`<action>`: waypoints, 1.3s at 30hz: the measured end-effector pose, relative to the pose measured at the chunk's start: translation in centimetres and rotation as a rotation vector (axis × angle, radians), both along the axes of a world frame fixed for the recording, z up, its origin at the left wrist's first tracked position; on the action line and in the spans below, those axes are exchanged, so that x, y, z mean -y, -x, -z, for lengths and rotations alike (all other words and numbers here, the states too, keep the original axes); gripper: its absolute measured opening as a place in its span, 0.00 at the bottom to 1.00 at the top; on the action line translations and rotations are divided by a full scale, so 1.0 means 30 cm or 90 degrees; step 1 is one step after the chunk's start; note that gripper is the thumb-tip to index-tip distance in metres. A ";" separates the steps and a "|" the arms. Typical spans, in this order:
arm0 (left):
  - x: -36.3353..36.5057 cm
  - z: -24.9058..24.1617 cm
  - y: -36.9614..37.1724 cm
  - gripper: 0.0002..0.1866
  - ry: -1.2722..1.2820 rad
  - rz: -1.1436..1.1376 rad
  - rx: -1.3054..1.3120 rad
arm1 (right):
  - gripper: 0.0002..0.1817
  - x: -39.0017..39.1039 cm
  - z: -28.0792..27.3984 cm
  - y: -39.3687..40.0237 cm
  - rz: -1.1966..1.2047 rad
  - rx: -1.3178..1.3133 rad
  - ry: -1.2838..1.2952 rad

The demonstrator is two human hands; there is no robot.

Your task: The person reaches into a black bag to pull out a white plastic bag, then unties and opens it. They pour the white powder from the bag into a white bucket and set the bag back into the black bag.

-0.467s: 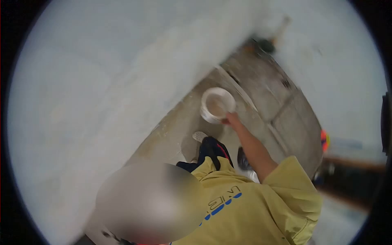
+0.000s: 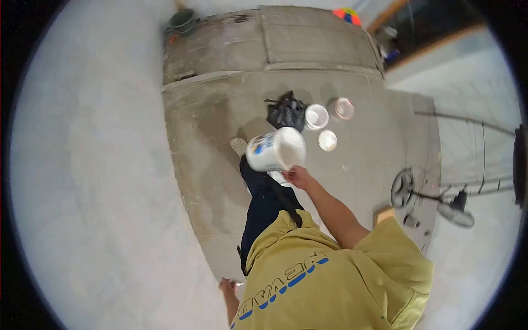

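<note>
A white plastic bucket [image 2: 264, 152] with a blue and orange label tilts over in front of my legs, its open mouth facing right. My right hand [image 2: 297, 176] is closed on its rim. Low at the left, beside my shirt and near the pale wall [image 2: 99, 165], my left hand [image 2: 226, 286] looks closed. A small white bit shows at its fingers, too small to name.
On the tiled floor stand a black plastic bag [image 2: 286, 112], a white tub [image 2: 317, 117], a pinkish tub [image 2: 344, 108] and a round white lid-like thing [image 2: 328, 141]. A fan [image 2: 403, 188] is at the right, a dark green bucket [image 2: 182, 22] at the far left corner.
The view has swung right, bringing the bag, tubs and fan into sight. The bucket has tipped from upright onto a slant, still in my right hand. My left hand has come into view.
</note>
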State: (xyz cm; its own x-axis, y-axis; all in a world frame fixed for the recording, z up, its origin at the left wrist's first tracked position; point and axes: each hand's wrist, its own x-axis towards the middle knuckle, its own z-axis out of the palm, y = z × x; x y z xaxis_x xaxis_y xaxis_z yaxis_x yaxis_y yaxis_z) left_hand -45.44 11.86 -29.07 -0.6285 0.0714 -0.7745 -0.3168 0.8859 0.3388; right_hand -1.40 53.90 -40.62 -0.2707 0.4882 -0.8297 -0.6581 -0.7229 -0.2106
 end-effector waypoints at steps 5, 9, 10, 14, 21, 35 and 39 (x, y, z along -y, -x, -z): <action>-0.116 -0.088 0.008 0.24 -0.021 0.053 -0.115 | 0.16 0.661 0.483 -0.961 0.180 0.321 -0.160; -0.331 -0.124 -0.101 0.24 -0.073 0.301 -0.233 | 0.12 0.922 -0.064 -1.228 0.543 0.271 0.062; -0.398 -0.128 -0.161 0.23 -0.117 0.309 -0.234 | 0.12 0.973 -0.082 -1.294 0.591 0.260 0.125; -0.601 -0.206 -0.548 0.20 -0.194 0.324 -0.185 | 0.15 1.038 -0.068 -1.413 0.769 0.217 0.285; -0.324 0.035 -1.078 0.20 0.060 0.446 0.130 | 0.24 1.129 -0.040 -1.552 0.536 0.055 0.384; -0.371 0.174 -1.270 0.19 0.412 0.619 0.425 | 0.22 0.573 0.586 -1.913 0.364 0.325 0.354; -0.817 0.678 -1.262 0.21 0.398 0.830 0.344 | 0.20 0.274 0.976 -2.053 0.449 0.374 0.352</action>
